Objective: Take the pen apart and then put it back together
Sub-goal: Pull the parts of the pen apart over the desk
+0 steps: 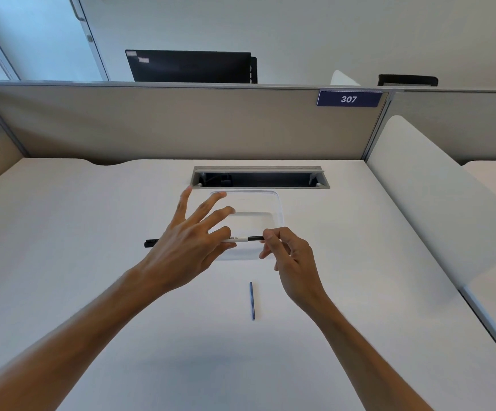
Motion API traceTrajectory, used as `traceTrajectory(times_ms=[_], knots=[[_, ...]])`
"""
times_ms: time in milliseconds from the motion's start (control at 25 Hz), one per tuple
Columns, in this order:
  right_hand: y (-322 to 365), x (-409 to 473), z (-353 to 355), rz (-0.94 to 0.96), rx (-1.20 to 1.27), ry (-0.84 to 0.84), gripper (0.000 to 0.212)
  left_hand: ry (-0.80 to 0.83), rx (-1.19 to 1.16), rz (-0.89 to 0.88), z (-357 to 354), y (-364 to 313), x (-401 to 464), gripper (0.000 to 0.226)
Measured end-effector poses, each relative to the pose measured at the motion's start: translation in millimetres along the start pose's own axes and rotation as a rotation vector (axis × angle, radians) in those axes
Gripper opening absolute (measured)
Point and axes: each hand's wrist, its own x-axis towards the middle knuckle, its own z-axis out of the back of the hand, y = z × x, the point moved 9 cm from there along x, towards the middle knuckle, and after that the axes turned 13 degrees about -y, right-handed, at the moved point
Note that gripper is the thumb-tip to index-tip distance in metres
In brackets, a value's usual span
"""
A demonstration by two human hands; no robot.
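A thin pen (242, 239), black with a white labelled band, lies level above the desk between both hands. My left hand (190, 247) pinches its middle with thumb and index finger, the other fingers spread wide; the black left end sticks out past the hand. My right hand (288, 256) grips the pen's right end with thumb and fingertips. A separate thin blue tube (252, 301), the look of a refill, lies alone on the white desk (92, 262) nearer to me, below the hands.
A clear plastic tray (276, 203) sits on the desk just behind the hands. Behind it is an open cable slot (258, 178). A beige partition (181, 123) closes the far side, and a white divider (436, 203) stands on the right.
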Motion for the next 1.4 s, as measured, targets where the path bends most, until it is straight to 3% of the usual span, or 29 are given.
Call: traceTrajectory(times_ms=[160, 520, 840, 1200, 1400], knots=[[-3.9, -0.3, -1.0, -0.001, 0.0, 0.036, 0.017, -0.019, 0.024, -0.016, -1.0, 0.3, -0.7, 0.032], [-7.2, 0.4, 4.9, -0.037, -0.006, -0.012, 0.029, -0.035, 0.08, -0.055, 0.6, -2.8, -1.5, 0.031], [-7.3, -0.2, 2.4, -0.041, 0.0, 0.042, 0.011, -0.046, 0.088, -0.057, 1.1, -1.7, -0.9, 0.029], [-6.6, -0.6, 4.3, -0.062, 0.056, 0.015, 0.018, -0.038, 0.078, -0.053, -0.9, -3.1, -2.1, 0.031], [-4.3, -2.6, 7.0, -0.071, 0.104, 0.037, 0.008, -0.012, 0.077, -0.037, -7.3, 2.6, -8.0, 0.038]])
